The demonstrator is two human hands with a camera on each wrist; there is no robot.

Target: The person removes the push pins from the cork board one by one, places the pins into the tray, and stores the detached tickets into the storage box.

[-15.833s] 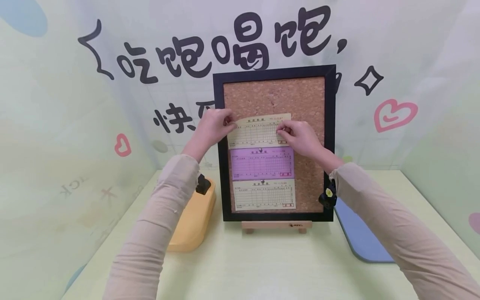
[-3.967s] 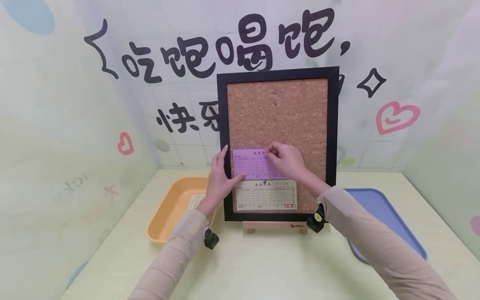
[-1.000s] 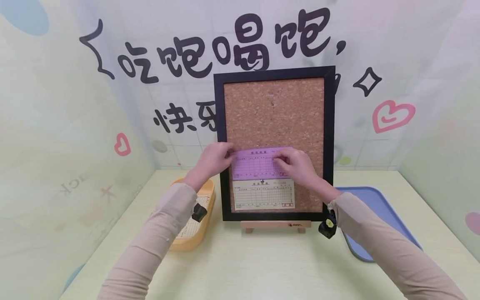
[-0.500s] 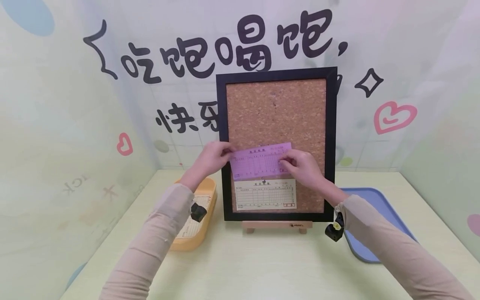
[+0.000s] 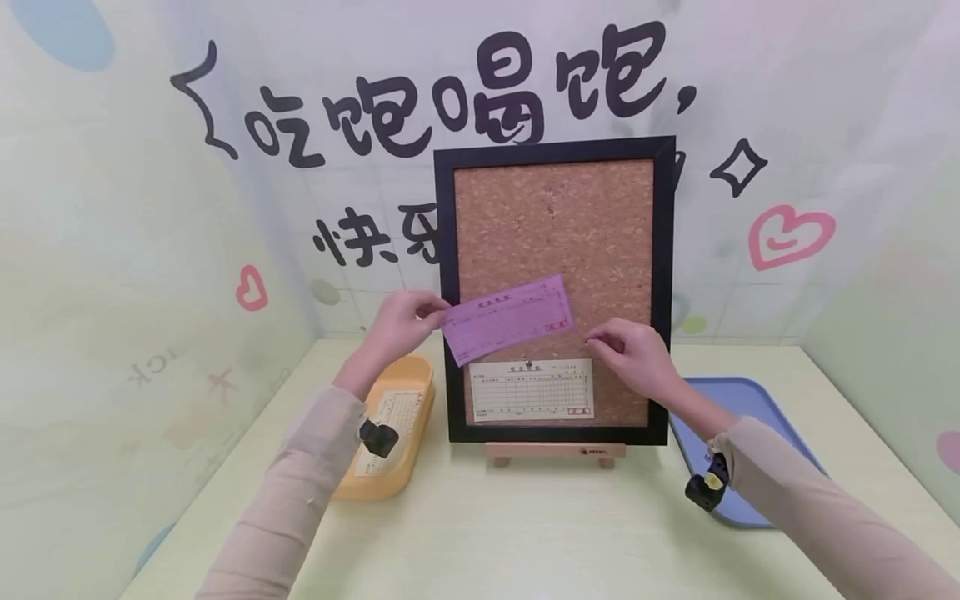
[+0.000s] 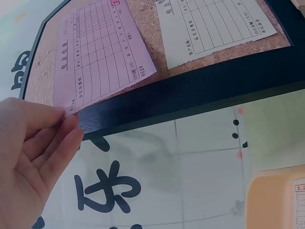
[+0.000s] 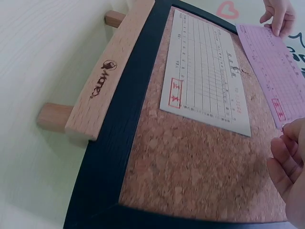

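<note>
Slip: I see the purple receipt (image 5: 508, 317) off the cork board (image 5: 600, 233), long axis tilted, right end higher.
Left hand (image 5: 397, 321): pinches its left end.
Right hand (image 5: 630, 354): fingers curled, likely pinching a pin; I can't confirm.
Nearer: my left.

The far backdrop wall (image 5: 150, 250) carries large black brush-style characters, 吃饱喝饱 followed by a comma; a second line below begins 快 and then runs behind the cork board (image 5: 555, 225). The wooden easel (image 7: 102, 78) under the board bears a small dark burnt-in logo, too stylised to read surely. The purple slip (image 5: 508, 317) and the cream slip (image 5: 531, 389) show printed grids with headings and red stamps, too small to read.
</note>
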